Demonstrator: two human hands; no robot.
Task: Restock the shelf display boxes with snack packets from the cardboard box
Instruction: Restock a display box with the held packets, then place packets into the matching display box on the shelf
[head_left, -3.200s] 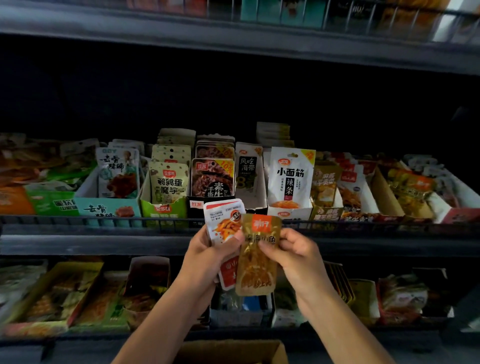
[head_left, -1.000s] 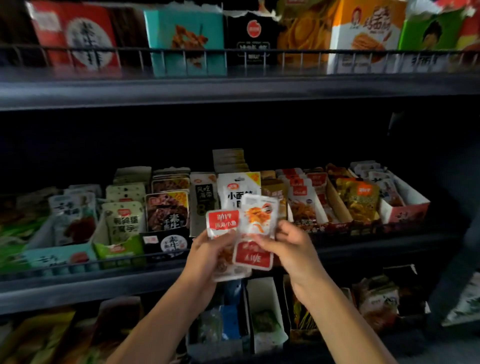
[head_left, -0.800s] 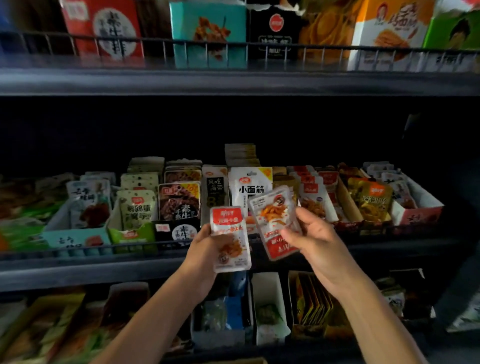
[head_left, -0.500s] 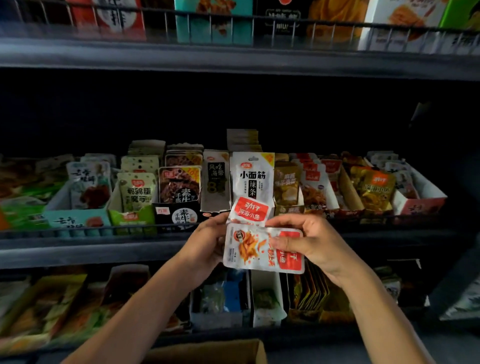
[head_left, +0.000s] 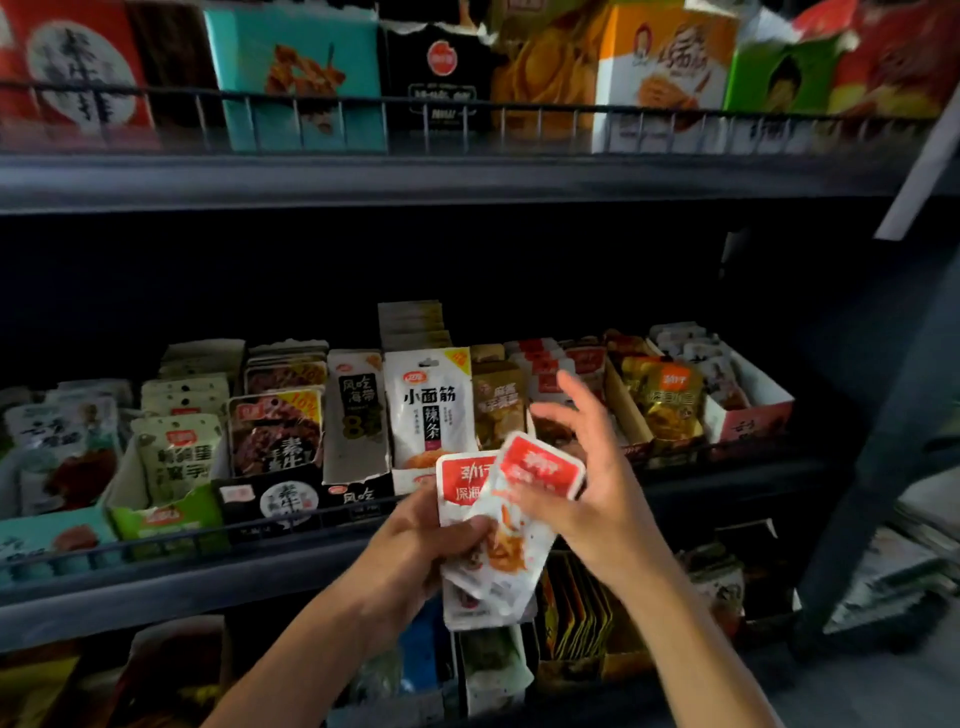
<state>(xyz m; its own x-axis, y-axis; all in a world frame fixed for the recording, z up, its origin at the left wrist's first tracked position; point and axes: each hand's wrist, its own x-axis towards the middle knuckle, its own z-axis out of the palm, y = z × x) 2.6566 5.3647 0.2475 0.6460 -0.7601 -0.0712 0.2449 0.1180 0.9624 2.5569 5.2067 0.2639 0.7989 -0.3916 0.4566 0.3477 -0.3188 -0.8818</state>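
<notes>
My left hand (head_left: 415, 540) grips a small stack of white snack packets with red tops (head_left: 511, 551), held upright in front of the middle shelf's wire rail (head_left: 171, 545). My right hand (head_left: 597, 499) is beside the stack on its right. Its fingers are spread and straight, and only the thumb side touches the tilted front packet (head_left: 540, 467). Behind the hands stands a row of display boxes; one holds matching red-topped packets (head_left: 545, 364). The cardboard box is out of view.
A red-and-white display box (head_left: 753, 421) with gold packets (head_left: 665, 400) sits at the right end of the middle shelf. Large snack cartons (head_left: 296, 78) line the upper shelf behind a rail. Several more boxes (head_left: 576, 613) fill the dim lower shelf.
My right hand turned its packet from sideways to upright, laid it on the stack in my left hand and spread its fingers. The view tilted upward.
</notes>
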